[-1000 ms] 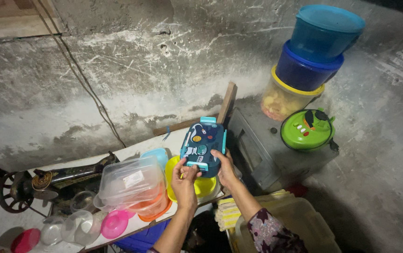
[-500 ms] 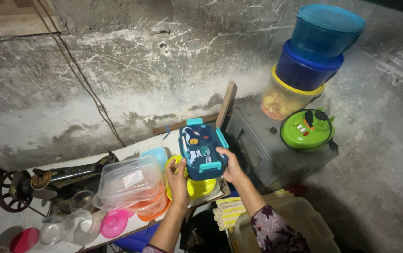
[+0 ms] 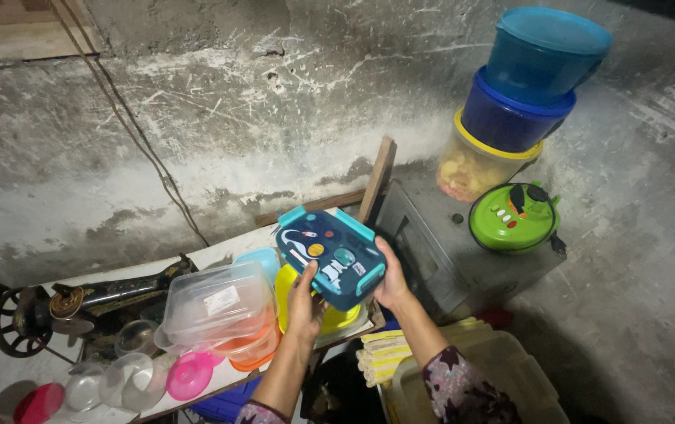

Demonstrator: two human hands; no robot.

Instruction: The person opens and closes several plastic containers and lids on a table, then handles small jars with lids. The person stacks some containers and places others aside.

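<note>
A teal lunch box with a dark patterned lid and light blue clips is held up between both hands above the bench. My left hand grips its near left side. My right hand holds its right end. Under the box lies a yellow container, with a light blue lid behind it. To the left, a clear plastic box sits on an orange container.
A grey metal box at right carries a green round lunch box and a stack of three tubs. An old sewing machine, clear jars and pink lids lie at left. A clear bin stands below.
The lunch box has been turned and tilted in my hands, from upright to lying more crosswise, and it has come slightly lower and to the right.
</note>
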